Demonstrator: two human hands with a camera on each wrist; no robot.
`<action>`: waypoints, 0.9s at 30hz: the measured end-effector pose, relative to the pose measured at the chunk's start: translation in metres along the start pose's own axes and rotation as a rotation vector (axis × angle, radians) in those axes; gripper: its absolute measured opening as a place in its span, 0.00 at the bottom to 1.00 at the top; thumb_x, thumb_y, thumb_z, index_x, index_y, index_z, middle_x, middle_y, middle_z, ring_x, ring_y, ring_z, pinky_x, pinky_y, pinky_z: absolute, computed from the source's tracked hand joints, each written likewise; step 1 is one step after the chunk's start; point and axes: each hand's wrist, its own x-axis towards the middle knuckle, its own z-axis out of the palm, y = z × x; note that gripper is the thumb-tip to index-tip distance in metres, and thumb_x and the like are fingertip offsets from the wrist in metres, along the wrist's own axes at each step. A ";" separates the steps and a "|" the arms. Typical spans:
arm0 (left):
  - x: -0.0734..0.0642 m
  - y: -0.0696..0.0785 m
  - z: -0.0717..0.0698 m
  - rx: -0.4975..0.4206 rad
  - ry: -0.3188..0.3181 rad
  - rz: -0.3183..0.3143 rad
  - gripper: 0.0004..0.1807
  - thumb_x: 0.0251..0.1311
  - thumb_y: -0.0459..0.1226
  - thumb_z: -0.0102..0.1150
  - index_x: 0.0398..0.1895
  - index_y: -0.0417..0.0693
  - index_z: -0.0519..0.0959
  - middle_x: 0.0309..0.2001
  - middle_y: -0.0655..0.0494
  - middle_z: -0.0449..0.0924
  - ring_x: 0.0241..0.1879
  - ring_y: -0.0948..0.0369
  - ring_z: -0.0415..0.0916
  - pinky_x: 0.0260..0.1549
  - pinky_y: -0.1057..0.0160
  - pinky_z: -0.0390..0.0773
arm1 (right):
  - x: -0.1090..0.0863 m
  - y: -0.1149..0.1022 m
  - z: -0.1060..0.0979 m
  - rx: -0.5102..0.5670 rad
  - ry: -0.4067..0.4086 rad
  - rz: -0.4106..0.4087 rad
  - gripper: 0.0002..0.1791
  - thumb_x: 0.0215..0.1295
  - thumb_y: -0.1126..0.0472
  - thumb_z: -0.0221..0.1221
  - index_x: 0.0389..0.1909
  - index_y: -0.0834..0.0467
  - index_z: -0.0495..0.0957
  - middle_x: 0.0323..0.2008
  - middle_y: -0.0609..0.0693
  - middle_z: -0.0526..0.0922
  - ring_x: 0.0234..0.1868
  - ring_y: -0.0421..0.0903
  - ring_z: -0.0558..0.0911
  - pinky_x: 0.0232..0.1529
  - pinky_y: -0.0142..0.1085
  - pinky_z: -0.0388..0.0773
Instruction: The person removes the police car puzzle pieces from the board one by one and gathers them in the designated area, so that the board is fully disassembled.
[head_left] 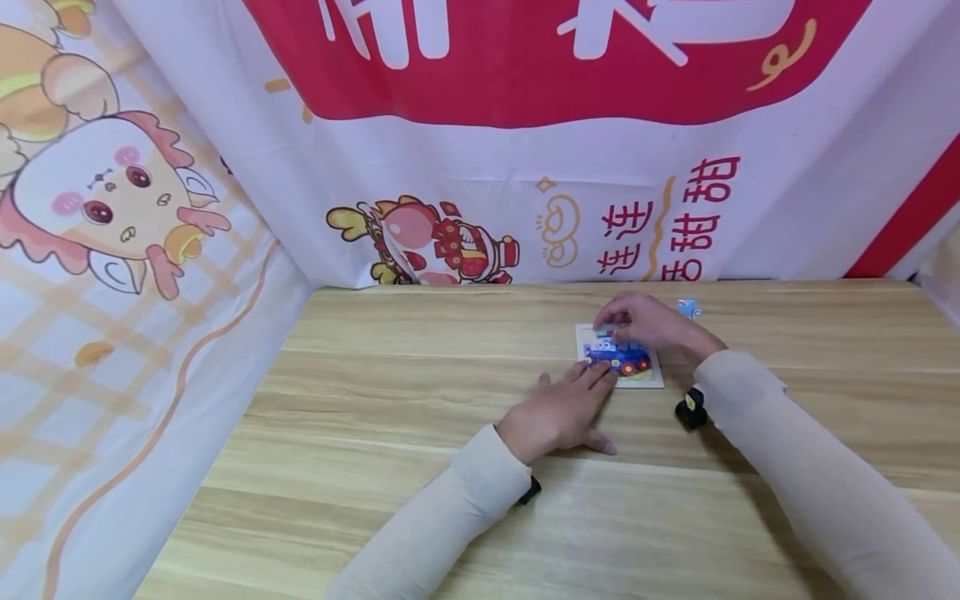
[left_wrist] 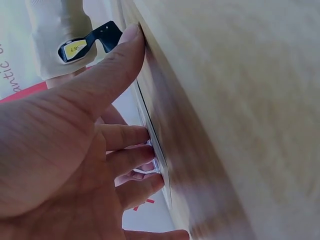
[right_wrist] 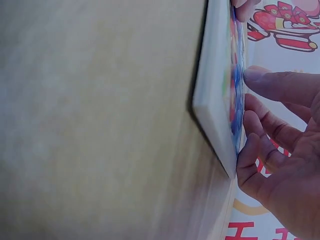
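Observation:
A small square jigsaw puzzle [head_left: 637, 379] with a blue vehicle picture and a pale border lies flat on the wooden table. The left hand [head_left: 558, 410] rests at its near left edge, fingers extended onto the puzzle and thumb spread on the table. In the left wrist view, the left fingertips [left_wrist: 156, 182] touch the board's edge. Over the puzzle's far part, the right hand [head_left: 651, 321] bends its fingers down. The right wrist view shows the right thumb [right_wrist: 257, 75] and bent fingers at the picture surface; whether a piece is between them is hidden.
One loose light-blue puzzle piece [head_left: 688, 308] lies beyond the right wrist, near the table's back edge. Printed cloth [head_left: 480, 167] hangs behind the table [head_left: 360, 417] and along its left side. Dark wrist devices [head_left: 691, 410] sit by both sleeve cuffs.

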 end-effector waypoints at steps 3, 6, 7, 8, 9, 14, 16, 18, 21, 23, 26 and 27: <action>0.000 0.000 0.000 -0.011 -0.004 -0.009 0.55 0.64 0.63 0.65 0.86 0.57 0.49 0.87 0.61 0.42 0.86 0.56 0.43 0.75 0.36 0.61 | 0.000 -0.001 0.000 -0.003 -0.007 0.012 0.15 0.70 0.71 0.61 0.52 0.56 0.87 0.58 0.60 0.81 0.62 0.60 0.78 0.68 0.62 0.69; 0.000 0.001 -0.001 -0.020 -0.009 -0.015 0.55 0.64 0.63 0.65 0.86 0.57 0.50 0.87 0.61 0.42 0.86 0.57 0.43 0.75 0.35 0.62 | 0.001 -0.001 0.001 -0.006 -0.013 0.017 0.14 0.71 0.71 0.61 0.51 0.56 0.88 0.58 0.59 0.81 0.63 0.61 0.78 0.69 0.62 0.69; 0.000 0.001 -0.001 -0.021 -0.010 -0.017 0.55 0.64 0.63 0.65 0.86 0.57 0.50 0.87 0.61 0.42 0.86 0.57 0.43 0.75 0.35 0.62 | 0.001 -0.001 0.001 -0.006 -0.015 0.016 0.14 0.71 0.71 0.61 0.50 0.55 0.88 0.58 0.59 0.81 0.63 0.61 0.78 0.69 0.62 0.69; 0.000 0.001 -0.001 -0.020 -0.011 -0.018 0.55 0.64 0.63 0.65 0.86 0.57 0.50 0.87 0.61 0.42 0.86 0.57 0.43 0.75 0.35 0.62 | 0.001 -0.001 0.000 -0.007 -0.016 0.013 0.14 0.70 0.71 0.60 0.49 0.55 0.88 0.58 0.59 0.81 0.63 0.61 0.77 0.69 0.63 0.68; -0.001 0.001 -0.002 -0.020 -0.013 -0.020 0.55 0.64 0.63 0.65 0.86 0.57 0.50 0.87 0.61 0.42 0.86 0.57 0.43 0.75 0.35 0.62 | 0.002 -0.001 0.001 -0.007 -0.017 0.013 0.14 0.70 0.71 0.60 0.49 0.55 0.88 0.58 0.59 0.81 0.63 0.61 0.77 0.69 0.63 0.68; -0.001 0.001 -0.003 -0.012 -0.019 -0.023 0.55 0.64 0.63 0.65 0.86 0.57 0.49 0.87 0.61 0.42 0.86 0.57 0.43 0.76 0.37 0.60 | 0.003 -0.002 0.000 -0.010 -0.030 0.015 0.13 0.70 0.71 0.60 0.46 0.54 0.88 0.57 0.58 0.80 0.64 0.61 0.76 0.69 0.64 0.67; 0.000 0.002 -0.003 -0.014 -0.024 -0.020 0.54 0.64 0.63 0.65 0.86 0.57 0.49 0.87 0.61 0.41 0.86 0.57 0.42 0.77 0.37 0.58 | 0.002 -0.002 0.000 -0.011 -0.036 0.012 0.13 0.70 0.72 0.60 0.46 0.55 0.88 0.57 0.59 0.80 0.63 0.61 0.76 0.69 0.64 0.67; 0.000 0.002 -0.002 -0.014 -0.029 -0.018 0.54 0.65 0.63 0.64 0.86 0.57 0.49 0.87 0.61 0.41 0.86 0.57 0.42 0.78 0.37 0.57 | 0.001 -0.003 0.000 -0.012 -0.040 0.005 0.12 0.70 0.72 0.60 0.46 0.56 0.87 0.57 0.60 0.79 0.63 0.62 0.76 0.68 0.64 0.67; 0.000 0.002 -0.002 -0.012 -0.035 -0.017 0.54 0.65 0.63 0.64 0.87 0.58 0.48 0.87 0.62 0.40 0.86 0.57 0.41 0.78 0.37 0.56 | -0.001 -0.005 -0.001 -0.009 -0.042 0.001 0.12 0.70 0.72 0.60 0.46 0.57 0.87 0.57 0.60 0.79 0.63 0.62 0.76 0.68 0.64 0.67; 0.000 0.002 -0.003 -0.004 -0.033 -0.017 0.54 0.65 0.63 0.63 0.87 0.58 0.48 0.87 0.62 0.40 0.86 0.57 0.42 0.78 0.37 0.56 | -0.002 -0.006 -0.002 -0.006 -0.042 -0.003 0.11 0.70 0.72 0.60 0.45 0.57 0.87 0.57 0.61 0.79 0.63 0.63 0.76 0.68 0.64 0.67; 0.000 0.002 -0.003 0.000 -0.029 -0.017 0.54 0.65 0.63 0.64 0.87 0.57 0.48 0.87 0.62 0.40 0.86 0.57 0.42 0.78 0.38 0.57 | -0.001 -0.006 -0.001 -0.004 -0.042 -0.011 0.11 0.69 0.72 0.60 0.45 0.58 0.86 0.56 0.61 0.79 0.62 0.62 0.76 0.68 0.64 0.68; 0.000 0.002 -0.003 0.000 -0.028 -0.017 0.54 0.65 0.63 0.64 0.87 0.57 0.48 0.87 0.62 0.41 0.86 0.57 0.42 0.78 0.38 0.57 | -0.001 -0.006 -0.001 -0.007 -0.043 -0.016 0.11 0.69 0.73 0.60 0.44 0.58 0.86 0.55 0.61 0.79 0.61 0.62 0.76 0.67 0.64 0.68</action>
